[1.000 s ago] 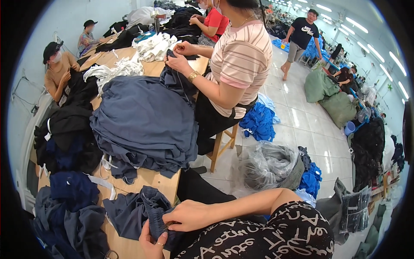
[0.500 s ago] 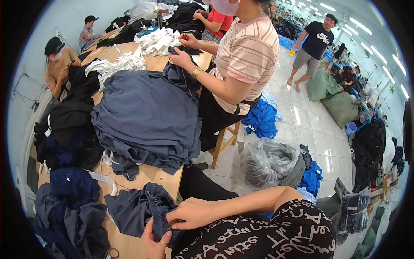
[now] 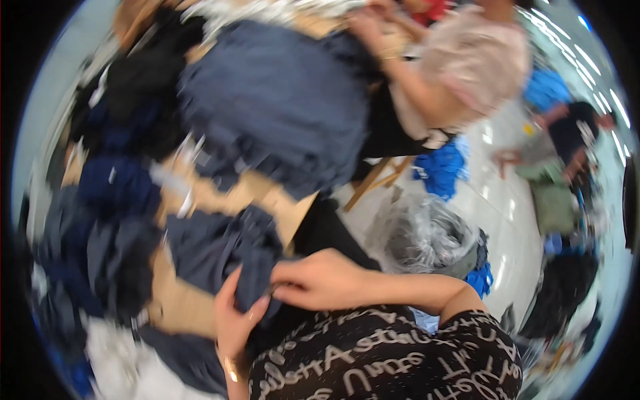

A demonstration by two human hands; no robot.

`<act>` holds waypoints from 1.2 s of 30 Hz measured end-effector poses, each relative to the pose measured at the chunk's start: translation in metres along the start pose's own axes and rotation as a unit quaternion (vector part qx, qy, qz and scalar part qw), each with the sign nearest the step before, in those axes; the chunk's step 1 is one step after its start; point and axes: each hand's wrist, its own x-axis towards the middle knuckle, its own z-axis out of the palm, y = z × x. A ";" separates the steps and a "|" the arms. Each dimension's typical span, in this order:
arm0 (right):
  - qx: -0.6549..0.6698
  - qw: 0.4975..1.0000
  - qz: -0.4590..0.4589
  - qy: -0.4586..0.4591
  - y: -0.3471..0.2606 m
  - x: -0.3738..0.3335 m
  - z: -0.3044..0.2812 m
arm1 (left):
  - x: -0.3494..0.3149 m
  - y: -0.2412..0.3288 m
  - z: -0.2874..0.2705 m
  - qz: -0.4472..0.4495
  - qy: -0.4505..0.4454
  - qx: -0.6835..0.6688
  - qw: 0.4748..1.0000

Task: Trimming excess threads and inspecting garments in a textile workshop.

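Note:
A dark blue-grey garment with a gathered elastic waistband (image 3: 223, 243) lies bunched at the near edge of the wooden table (image 3: 177, 303). My left hand (image 3: 233, 323) grips its waistband from below, thumb on top. Closed against the same edge, my right hand (image 3: 323, 277) pinches with thumb and fingers; a small dark thing shows at the fingertips, too blurred to name. Beyond my hands rises a large stack of matching blue-grey garments (image 3: 273, 107).
Navy garments (image 3: 119, 187) and black clothes (image 3: 143, 87) heap along the left. White cloth (image 3: 127, 363) lies at lower left. A co-worker in a striped shirt (image 3: 470, 60) sits by a wooden stool (image 3: 377, 183). Clear plastic (image 3: 427, 233) and blue cloth (image 3: 440, 170) lie on the floor.
The view has tilted down and turned, blurring the picture and bringing white cloth into sight at lower left. Both hands stay on the waistband. The walking person appears lower and farther right.

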 end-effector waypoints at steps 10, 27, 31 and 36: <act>0.024 0.996 0.080 -0.045 -0.021 0.008 -0.003 | -0.003 -0.002 -0.011 0.062 0.022 0.017 0.998; -0.017 0.999 0.028 -0.024 -0.023 0.017 0.003 | -0.001 -0.003 -0.015 0.078 0.014 0.028 0.996; -0.014 1.000 0.018 -0.015 -0.022 0.017 0.004 | 0.000 -0.005 -0.015 0.089 0.014 0.032 0.995; -0.020 0.999 0.024 -0.015 -0.024 0.017 0.001 | 0.000 -0.002 -0.014 0.081 0.013 0.036 0.996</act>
